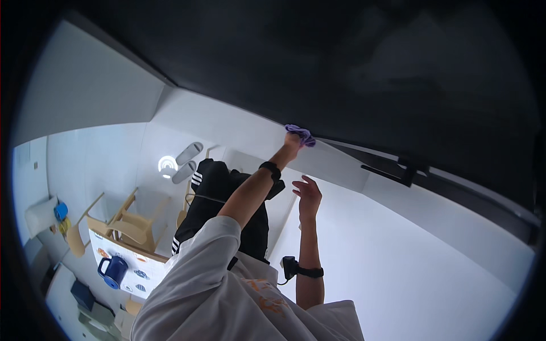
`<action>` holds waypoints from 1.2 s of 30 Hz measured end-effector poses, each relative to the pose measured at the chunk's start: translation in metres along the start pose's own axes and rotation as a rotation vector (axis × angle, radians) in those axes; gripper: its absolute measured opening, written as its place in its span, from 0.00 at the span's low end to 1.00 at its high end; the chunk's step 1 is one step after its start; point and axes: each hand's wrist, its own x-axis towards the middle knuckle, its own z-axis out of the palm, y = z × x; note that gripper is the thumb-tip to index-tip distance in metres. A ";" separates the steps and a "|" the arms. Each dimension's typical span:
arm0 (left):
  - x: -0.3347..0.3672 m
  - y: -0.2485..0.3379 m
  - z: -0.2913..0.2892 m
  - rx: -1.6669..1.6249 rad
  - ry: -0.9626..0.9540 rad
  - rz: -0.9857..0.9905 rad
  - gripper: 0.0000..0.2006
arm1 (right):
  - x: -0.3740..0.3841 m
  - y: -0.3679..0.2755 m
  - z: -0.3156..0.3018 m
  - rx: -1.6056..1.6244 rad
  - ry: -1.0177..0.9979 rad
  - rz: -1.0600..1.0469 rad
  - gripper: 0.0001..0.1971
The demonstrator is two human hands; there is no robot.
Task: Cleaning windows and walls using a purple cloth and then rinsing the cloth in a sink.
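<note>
My left hand (293, 142) is closed round a bunched purple cloth (300, 134). The cloth touches the lower edge of a large dark glossy panel (341, 68) that looks like a television screen. Lower and to the right, my right hand (309, 196) hangs in the air with its fingers apart and slightly bent, holding nothing. A black band (271, 169) circles my left wrist. On my right forearm a strap carries a small black device (291, 266) with a cable.
Along the panel's lower right edge juts a black bracket (392, 173). Grey slippers (189, 153) and a round glowing light patch (168, 165) are on the pale floor. At the lower left, wooden chairs (133, 227) surround a table with a dark blue jug (114, 271).
</note>
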 end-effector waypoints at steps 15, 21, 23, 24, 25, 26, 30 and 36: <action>-0.027 0.010 0.066 -0.197 -0.266 -0.367 0.12 | -0.051 0.013 -0.040 0.235 0.180 0.040 0.13; -0.058 0.044 0.112 0.014 -0.280 -0.462 0.13 | -0.069 -0.003 -0.076 0.303 0.244 -0.019 0.13; -0.039 0.054 0.084 0.055 -0.329 -0.450 0.13 | -0.066 0.002 -0.071 0.333 0.227 -0.032 0.13; -0.029 0.061 0.070 0.016 -0.406 -0.497 0.14 | -0.062 0.007 -0.068 0.331 0.203 -0.051 0.13; -0.022 0.068 0.057 -0.025 -0.481 -0.542 0.14 | -0.061 0.011 -0.065 0.330 0.176 -0.070 0.13; -0.018 0.079 0.042 -0.041 -0.563 -0.620 0.15 | -0.060 0.014 -0.059 0.379 0.152 -0.058 0.13; -0.053 0.054 0.119 0.355 -0.325 -0.510 0.16 | -0.048 0.030 -0.079 0.458 0.215 -0.043 0.12; -0.061 0.051 0.113 0.672 -0.442 -0.217 0.19 | 0.021 -0.042 -0.059 0.711 0.215 -0.192 0.19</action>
